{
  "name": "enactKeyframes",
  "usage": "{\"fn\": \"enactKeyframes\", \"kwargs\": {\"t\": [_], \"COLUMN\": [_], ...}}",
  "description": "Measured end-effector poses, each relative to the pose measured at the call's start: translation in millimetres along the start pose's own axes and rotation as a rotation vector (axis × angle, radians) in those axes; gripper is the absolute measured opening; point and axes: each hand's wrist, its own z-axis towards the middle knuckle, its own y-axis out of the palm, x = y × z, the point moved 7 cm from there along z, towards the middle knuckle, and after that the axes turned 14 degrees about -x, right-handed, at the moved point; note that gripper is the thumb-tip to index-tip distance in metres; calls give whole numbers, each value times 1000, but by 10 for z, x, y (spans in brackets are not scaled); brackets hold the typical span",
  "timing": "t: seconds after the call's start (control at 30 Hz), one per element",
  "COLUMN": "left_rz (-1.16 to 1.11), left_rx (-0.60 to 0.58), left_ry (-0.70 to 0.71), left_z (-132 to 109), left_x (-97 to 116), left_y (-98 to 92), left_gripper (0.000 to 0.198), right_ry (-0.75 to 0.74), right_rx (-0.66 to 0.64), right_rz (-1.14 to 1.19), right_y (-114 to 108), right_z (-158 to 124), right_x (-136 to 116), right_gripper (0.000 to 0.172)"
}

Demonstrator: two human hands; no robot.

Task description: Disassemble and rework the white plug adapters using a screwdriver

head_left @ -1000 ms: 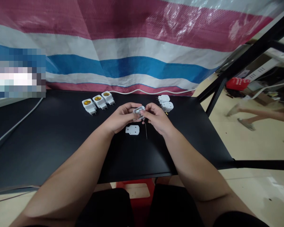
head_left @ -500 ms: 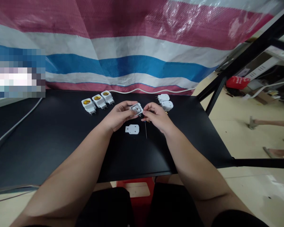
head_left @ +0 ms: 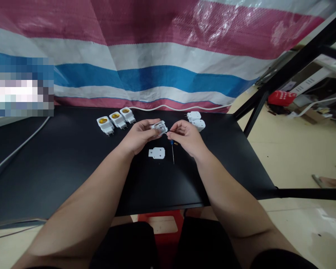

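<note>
My left hand (head_left: 141, 135) is closed round a white plug-socket housing (head_left: 160, 128), held above the black table (head_left: 58, 168). My right hand (head_left: 184, 137) pinches at the housing's right edge; what its fingertips hold is too small to name. Below the hands lie a flat white cover plate (head_left: 156, 153) and a thin screwdriver (head_left: 173, 151) with a blue grip, both on the table. A small brass part (head_left: 176, 143) lies beside the screwdriver.
Three white lamp-socket adapters with yellow insides (head_left: 115, 120) stand in a row at the back left. Two more white adapters (head_left: 196, 120) sit at the back right. A striped tarpaulin (head_left: 156, 56) hangs behind. A white cable (head_left: 16, 149) crosses the left side. A black frame bar (head_left: 282, 71) rises right.
My hands have drawn slightly apart and lifted the housing a little towards the back. The screwdriver's blue grip now shows. A person walking on the floor at right has passed out of view.
</note>
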Motion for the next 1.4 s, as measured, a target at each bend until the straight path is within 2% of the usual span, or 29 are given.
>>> {"fn": "enactKeyframes", "kwargs": {"t": [0.33,0.63,0.97,1.13,1.4], "left_rz": [82,104,209,221,78], "left_rx": [-92,-107,-67,-62,-99], "left_ry": [3,16,61,64,47], "left_z": [17,24,23,22,-5], "left_x": [-74,-72,-51,-54,-45], "left_y": [20,20,6,18,76], "left_gripper": [59,58,59,60,56], "right_ry": [-91,-112,-15,-12,-50], "right_rx": [34,47,39,53,27], "right_rz": [-129,-41,-32,0,61], "right_y": [-48,-52,-48,-49,-15], "right_z": [0,28,32,26,33], "right_x": [-58,-22,74,87,44], "right_gripper": [13,18,23,26,24]}}
